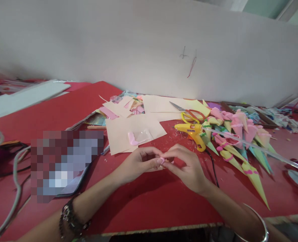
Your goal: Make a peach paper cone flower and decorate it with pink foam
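Observation:
Over the near middle of the red table, my left hand (136, 163) and my right hand (188, 166) meet fingertip to fingertip. Both pinch one small pink piece (162, 160) that looks like soft clay; the fingers partly cover it. Just beyond them, a clear packet (144, 136) with a pink lump inside lies on cream paper (118, 143). To the right of the packet rests a yellow glue gun (195, 134), a long clear glue stick (250, 144) extending from its back. Scissors (189, 112) with orange and yellow handles lie behind it.
Several paper cones (255, 178) in pink, yellow and green are heaped at the right. A phone (80, 168), partly pixelated, stands tilted at the left near a white cable (16, 174). Paper scraps (116, 109) lie before the white wall (128, 43). A black cord (214, 168) runs beside my right hand.

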`<action>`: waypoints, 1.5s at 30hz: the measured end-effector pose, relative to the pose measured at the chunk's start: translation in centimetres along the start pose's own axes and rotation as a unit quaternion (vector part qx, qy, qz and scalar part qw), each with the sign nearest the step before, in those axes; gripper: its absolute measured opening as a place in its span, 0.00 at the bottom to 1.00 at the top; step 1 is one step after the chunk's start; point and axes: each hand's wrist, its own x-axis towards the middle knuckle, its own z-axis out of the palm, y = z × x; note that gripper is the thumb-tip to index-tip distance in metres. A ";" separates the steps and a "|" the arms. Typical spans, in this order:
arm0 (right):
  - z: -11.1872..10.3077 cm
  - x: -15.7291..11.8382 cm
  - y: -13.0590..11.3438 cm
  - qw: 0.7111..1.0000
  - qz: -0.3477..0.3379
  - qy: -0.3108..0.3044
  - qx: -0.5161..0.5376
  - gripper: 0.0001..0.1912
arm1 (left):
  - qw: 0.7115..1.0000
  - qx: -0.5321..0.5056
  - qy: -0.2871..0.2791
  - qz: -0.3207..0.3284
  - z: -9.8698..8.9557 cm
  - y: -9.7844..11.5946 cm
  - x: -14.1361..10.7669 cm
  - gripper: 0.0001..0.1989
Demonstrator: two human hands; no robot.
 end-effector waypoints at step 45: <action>0.0 0.2 0.4 0.960 0.159 0.126 0.194 0.02 | 0.961 0.263 0.079 0.018 -0.4 -0.3 0.1 0.18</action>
